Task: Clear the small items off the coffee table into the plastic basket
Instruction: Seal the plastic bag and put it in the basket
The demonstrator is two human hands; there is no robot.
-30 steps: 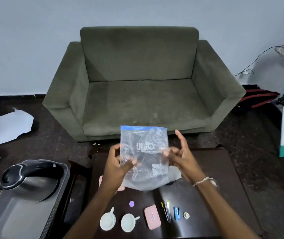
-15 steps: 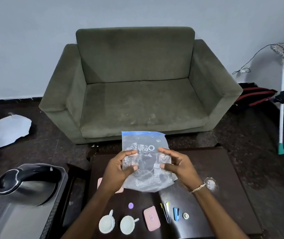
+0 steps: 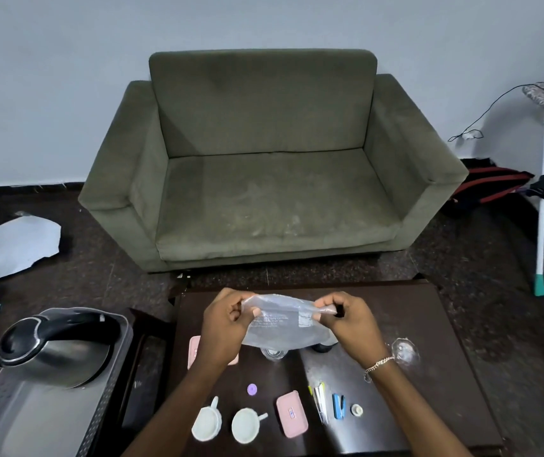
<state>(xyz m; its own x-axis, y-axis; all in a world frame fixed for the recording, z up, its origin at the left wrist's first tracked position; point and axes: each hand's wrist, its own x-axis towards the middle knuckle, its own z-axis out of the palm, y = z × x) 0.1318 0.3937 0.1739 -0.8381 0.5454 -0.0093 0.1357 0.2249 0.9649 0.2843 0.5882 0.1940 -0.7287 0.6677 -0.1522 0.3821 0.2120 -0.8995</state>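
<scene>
A: Clear plastic bag (image 3: 284, 324), faint white print, too blurred to read.
B: Pinched at its top corners: left hand (image 3: 226, 324) on the left, right hand (image 3: 349, 321) on the right.
A: Held above the far table (image 3: 429, 407); small items (image 3: 292, 413) near, untouched.

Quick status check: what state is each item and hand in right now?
Bag: held above table, gripped at both top corners.
Left hand: shut on bag.
Right hand: shut on bag.
Two white cups: upright, empty.
Pink case: closed, flat.
Kettle: lid closed.
</scene>
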